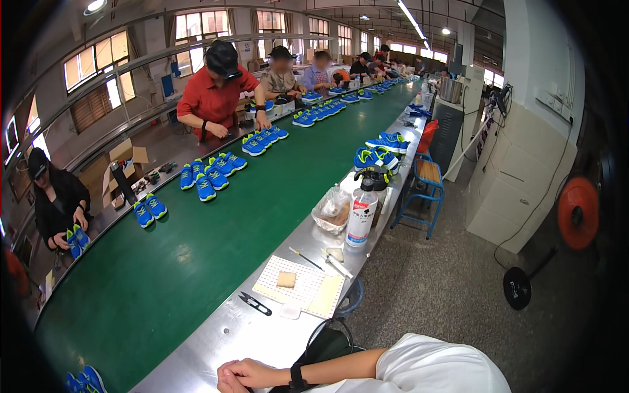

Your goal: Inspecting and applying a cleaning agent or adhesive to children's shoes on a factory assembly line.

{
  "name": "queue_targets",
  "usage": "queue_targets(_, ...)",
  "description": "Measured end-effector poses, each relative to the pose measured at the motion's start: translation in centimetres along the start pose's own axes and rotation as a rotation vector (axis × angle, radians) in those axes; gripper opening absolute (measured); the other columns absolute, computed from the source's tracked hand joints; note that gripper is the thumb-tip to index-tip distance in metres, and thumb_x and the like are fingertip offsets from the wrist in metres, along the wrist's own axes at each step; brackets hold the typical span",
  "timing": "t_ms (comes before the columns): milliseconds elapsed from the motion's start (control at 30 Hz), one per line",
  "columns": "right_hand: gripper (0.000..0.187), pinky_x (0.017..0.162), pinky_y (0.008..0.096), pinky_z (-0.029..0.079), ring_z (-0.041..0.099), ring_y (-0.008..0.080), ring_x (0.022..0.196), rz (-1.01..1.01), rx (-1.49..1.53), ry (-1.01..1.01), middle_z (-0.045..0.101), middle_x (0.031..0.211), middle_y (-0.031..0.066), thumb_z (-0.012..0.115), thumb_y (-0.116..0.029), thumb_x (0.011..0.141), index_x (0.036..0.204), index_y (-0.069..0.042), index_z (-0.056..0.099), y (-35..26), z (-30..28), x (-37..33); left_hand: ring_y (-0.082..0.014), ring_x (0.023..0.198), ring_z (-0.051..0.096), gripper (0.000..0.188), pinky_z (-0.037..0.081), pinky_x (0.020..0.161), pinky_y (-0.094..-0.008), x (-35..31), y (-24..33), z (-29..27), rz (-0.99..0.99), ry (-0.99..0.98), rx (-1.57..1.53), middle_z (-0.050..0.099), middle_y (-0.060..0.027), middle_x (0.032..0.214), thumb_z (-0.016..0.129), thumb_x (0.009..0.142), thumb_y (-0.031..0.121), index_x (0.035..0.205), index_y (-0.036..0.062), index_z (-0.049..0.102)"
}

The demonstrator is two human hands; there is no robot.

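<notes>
My right hand (257,373) rests at the lower edge of the view, a black band on its wrist. It is closed against my left hand (229,380), and the two look clasped; no tool shows in them. The left fingers are partly covered and cut by the picture's edge. Ahead on the metal ledge (219,347) lie black thread snips (255,304) and a small translucent white piece (290,311). Beyond them a tan sponge block (286,280) sits on a white patterned sheet (313,293). A thin brush or pen (306,259) lies past the sheet.
A green conveyor belt (196,262) carries blue sneakers (216,175) in groups. A spray bottle (361,213) and a plastic-lined bowl (331,213) stand on the ledge. Co-workers (219,98) line the far side. At right are a blue stool (422,183) and an orange fan (578,213).
</notes>
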State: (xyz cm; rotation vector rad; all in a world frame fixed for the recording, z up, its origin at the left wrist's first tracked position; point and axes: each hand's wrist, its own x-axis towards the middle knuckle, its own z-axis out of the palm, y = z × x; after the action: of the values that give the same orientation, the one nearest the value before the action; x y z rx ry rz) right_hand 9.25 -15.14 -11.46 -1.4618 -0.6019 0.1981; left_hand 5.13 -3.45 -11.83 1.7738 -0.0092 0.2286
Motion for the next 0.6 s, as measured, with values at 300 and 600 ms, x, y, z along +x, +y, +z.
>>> queue_targets(300, 0.019, 0.074, 0.034, 0.05, 0.065, 0.0297, 0.077, -0.051, -0.069, 0.027, 0.067, 0.087, 0.0159, 0.054, -0.016, 0.09, 0.092, 0.003, 0.059, 0.0, -0.1, 0.1, -0.0235, 0.084, 0.056, 0.04, 0.046, 0.078, -0.0352, 0.1, 1.3, 0.9, -0.048, 0.065, -0.03, 0.061, -0.0134, 0.09, 0.041, 0.1, 0.032, 0.094, -0.004, 0.058)
queue_targets(600, 0.018, 0.076, 0.0338, 0.05, 0.065, 0.0294, 0.081, 0.017, -0.073, -0.006, 0.067, 0.093, 0.0154, 0.054, -0.014, 0.089, 0.095, 0.003, 0.059, 0.0, 0.2, -0.2, -0.0238, 0.081, 0.057, 0.038, 0.046, 0.075, -0.0349, -0.4, 1.1, 0.7, -0.068, 0.077, -0.03, 0.061, -0.0134, 0.088, 0.043, 0.1, 0.03, 0.092, -0.0038, 0.059)
